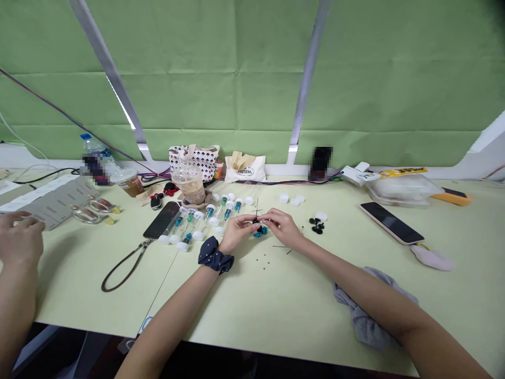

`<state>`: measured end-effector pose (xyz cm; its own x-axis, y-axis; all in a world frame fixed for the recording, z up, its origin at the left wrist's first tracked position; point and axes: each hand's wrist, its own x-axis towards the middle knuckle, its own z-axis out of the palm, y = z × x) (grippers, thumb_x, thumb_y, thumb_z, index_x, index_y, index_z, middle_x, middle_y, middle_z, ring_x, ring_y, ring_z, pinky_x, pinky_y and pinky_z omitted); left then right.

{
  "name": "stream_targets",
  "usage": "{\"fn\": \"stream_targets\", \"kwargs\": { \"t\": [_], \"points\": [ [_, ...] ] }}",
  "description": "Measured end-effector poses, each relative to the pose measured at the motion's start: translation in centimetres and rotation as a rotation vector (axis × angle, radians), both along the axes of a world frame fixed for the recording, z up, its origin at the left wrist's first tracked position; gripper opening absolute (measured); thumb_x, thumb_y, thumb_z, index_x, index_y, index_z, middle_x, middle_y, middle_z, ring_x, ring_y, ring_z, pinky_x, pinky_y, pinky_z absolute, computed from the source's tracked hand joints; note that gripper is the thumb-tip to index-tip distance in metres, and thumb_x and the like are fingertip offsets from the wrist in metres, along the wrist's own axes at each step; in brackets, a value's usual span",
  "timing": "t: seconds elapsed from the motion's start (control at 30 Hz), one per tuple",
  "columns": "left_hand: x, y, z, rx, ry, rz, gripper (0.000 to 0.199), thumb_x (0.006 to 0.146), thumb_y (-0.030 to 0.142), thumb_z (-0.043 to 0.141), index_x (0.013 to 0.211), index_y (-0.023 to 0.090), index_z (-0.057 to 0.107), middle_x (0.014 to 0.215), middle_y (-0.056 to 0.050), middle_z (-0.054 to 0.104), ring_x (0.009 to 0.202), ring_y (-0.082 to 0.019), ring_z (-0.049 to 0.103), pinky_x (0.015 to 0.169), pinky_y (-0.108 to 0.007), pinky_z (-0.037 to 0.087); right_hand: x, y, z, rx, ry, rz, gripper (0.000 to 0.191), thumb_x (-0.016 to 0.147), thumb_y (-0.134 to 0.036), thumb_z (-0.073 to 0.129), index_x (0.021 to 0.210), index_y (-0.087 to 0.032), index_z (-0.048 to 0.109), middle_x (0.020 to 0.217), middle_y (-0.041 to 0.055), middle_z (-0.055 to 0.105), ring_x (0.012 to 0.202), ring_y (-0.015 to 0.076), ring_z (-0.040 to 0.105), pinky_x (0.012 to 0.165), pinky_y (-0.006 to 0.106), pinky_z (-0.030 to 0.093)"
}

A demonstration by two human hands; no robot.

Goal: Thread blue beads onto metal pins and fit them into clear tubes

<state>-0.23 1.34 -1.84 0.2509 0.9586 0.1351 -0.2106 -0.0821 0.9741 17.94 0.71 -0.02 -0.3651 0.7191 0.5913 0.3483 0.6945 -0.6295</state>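
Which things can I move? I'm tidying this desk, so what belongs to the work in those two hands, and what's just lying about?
Probably in use:
left hand and right hand pinching a thin dark wire; shiny teal beads; small black beads; clear white-capped plastic tubes.

Lying about:
black smartphone; clear plastic cup of milky drink; crumpled grey cloth.

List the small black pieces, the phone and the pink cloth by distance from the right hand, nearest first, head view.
1. Small black pieces, just right of the right hand.
2. Phone, farther right.
3. Pink cloth, far right, past the phone.
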Motion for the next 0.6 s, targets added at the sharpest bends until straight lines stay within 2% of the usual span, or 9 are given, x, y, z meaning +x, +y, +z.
{"fn": "stream_targets", "kwargs": {
  "t": [0.27, 0.4, 0.6],
  "points": [
    [0.20, -0.33, 0.39, -0.033, -0.054, -0.071, 0.045, 0.066, 0.031, 0.074, 0.106, 0.012, 0.064, 0.090, -0.010, 0.071, 0.083, -0.023, 0.067, 0.084, -0.041, 0.049, 0.21, 0.22, -0.22, 0.036, -0.018, -0.053, 0.023, 0.089, -0.024, 0.045, 0.101, -0.022, 0.066, 0.084, 0.0057, 0.058, 0.070, 0.0139, 0.055, 0.064, 0.027, 0.045],
    [0.26, -0.26, 0.19, -0.029, -0.075, -0.050, 0.042, 0.065, 0.031, 0.075, 0.101, 0.012, 0.066, 0.093, -0.011, 0.070, 0.082, -0.025, 0.067, 0.082, -0.043, 0.050, 0.25, 0.24, -0.28, 0.046, -0.033, -0.066, 0.023, 0.090, -0.025, 0.045, 0.100, -0.022, 0.066, 0.083, 0.0060, 0.058, 0.069, 0.0140, 0.055, 0.064, 0.027, 0.045],
    [0.14, -0.28, 0.10, -0.016, -0.051, -0.022, 0.040, 0.062, 0.030, 0.076, 0.095, 0.010, 0.065, 0.084, -0.010, 0.070, 0.079, -0.025, 0.068, 0.077, -0.042, 0.053, 0.22, 0.14, -0.25, 0.052, -0.056, -0.058, 0.024, 0.090, -0.025, 0.044, 0.101, -0.022, 0.065, 0.083, 0.0059, 0.058, 0.069, 0.0138, 0.055, 0.064, 0.027, 0.045]
  ]
}}
